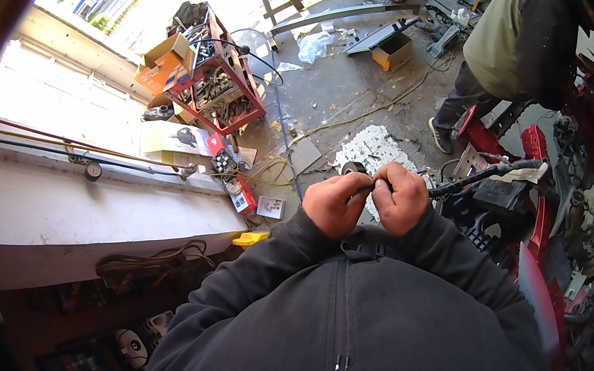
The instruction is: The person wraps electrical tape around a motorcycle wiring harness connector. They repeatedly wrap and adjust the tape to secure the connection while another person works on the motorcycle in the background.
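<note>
My left hand (336, 203) and my right hand (398, 198) meet in front of my chest, thumbs close together and fingers curled. A dark round roll, apparently black tape (353, 168), shows just beyond the left fingers. From the right side of my right hand a thick black wiring harness (486, 175) runs off toward the car's front end. The right fingers are wrapped around it. Between the thumbs a short dark stretch is visible, mostly hidden by the fingers.
The opened car front with red body parts (540, 229) and loose wiring lies to the right. Another person (503, 51) stands beyond it. A red tool cart (230, 99) stands at the left, near a white ledge (93, 200). A yellow-green cord (362, 113) crosses the floor.
</note>
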Motion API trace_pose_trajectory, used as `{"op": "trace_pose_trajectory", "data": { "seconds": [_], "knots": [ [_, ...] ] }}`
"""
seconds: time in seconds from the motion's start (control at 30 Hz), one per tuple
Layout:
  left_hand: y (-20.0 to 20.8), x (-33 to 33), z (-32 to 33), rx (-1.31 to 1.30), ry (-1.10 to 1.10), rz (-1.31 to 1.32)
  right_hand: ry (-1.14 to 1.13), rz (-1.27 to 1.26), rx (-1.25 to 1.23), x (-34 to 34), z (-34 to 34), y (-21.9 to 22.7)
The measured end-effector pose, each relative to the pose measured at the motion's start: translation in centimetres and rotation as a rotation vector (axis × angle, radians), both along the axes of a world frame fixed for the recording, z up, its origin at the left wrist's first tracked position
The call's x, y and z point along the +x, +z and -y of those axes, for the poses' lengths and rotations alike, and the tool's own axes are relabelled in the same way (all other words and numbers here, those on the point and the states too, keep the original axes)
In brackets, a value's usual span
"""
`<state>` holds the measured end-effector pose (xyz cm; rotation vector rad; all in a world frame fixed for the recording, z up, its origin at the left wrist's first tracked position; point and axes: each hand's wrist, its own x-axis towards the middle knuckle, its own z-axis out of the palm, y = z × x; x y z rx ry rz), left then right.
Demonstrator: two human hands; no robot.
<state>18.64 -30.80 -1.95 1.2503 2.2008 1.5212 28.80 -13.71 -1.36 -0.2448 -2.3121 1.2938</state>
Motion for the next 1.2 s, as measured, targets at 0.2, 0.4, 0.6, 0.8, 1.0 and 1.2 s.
{"op": "trace_pose_trajectory", "data": {
  "seconds": [0.2, 0.4, 0.6, 0.8, 1.0, 1.2],
  "knots": [
    [-0.3, 0.2, 1.0, -0.163, 0.054, 0.212, -0.148, -0.275, -0.429, -0.3, -1.6, 0.5],
    [-0.2, 0.0, 0.6, -0.009, 0.041, -0.023, -0.334, -0.008, -0.075, -1.5, -6.1, 0.9],
    [0.1, -0.4, 0.7, -0.011, 0.051, -0.239, 0.231, -0.115, 0.320, -0.1, -4.0, 0.4],
    [0.5, -0.6, 0.7, -0.105, 0.099, -0.422, 0.308, 0.047, 0.217, 0.4, -2.0, 1.2],
    [-0.3, -0.5, 0.6, -0.150, 0.084, 0.068, 0.291, 0.016, 0.059, 0.0, -1.9, 1.2],
    [-0.9, -0.5, 0.6, 0.096, -0.112, 0.333, 0.171, 0.050, -0.177, 0.2, -1.1, 1.9]
  ]
}}
